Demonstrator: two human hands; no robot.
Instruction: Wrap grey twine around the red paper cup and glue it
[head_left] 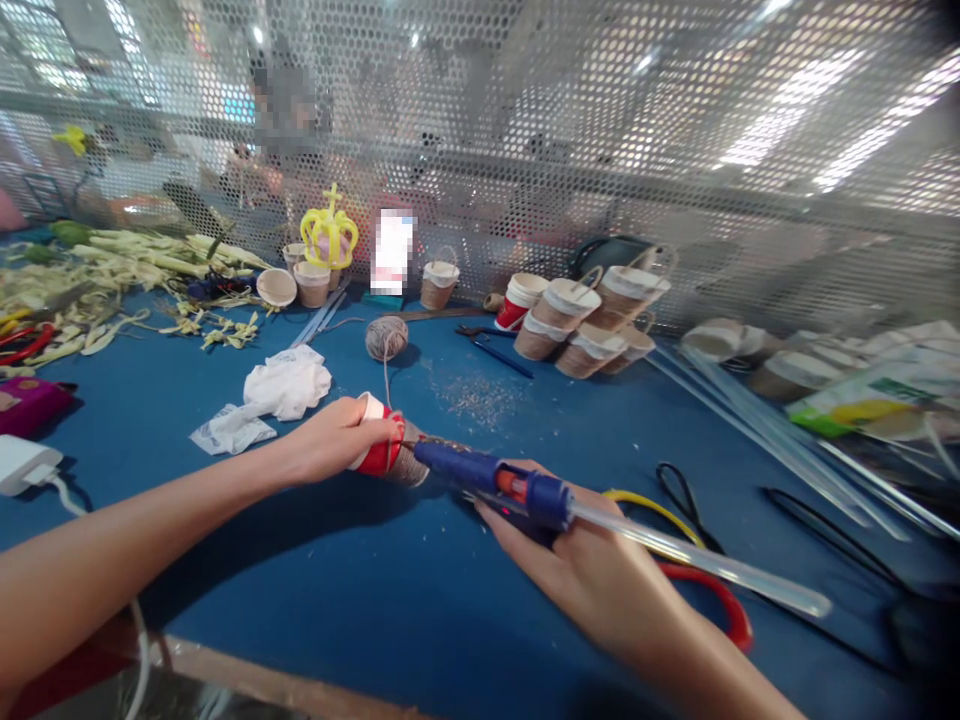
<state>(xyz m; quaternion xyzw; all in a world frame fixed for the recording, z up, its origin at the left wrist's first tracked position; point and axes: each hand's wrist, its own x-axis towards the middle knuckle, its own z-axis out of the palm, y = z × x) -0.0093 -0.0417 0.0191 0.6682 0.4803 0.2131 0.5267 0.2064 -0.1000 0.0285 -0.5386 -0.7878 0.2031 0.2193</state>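
At centre frame the left hand grips a red cup, part wrapped in twine and held on its side by the blue bench. The right hand clasps a glue gun, its nozzle touching the cup's wrapped end. A twine ball sits just above centre.

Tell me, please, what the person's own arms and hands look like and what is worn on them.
The left hand and the right hand are bare: no gloves, rings, watch or bracelet show. The left forearm and the right forearm are uncovered, with no sleeve reaching into view.
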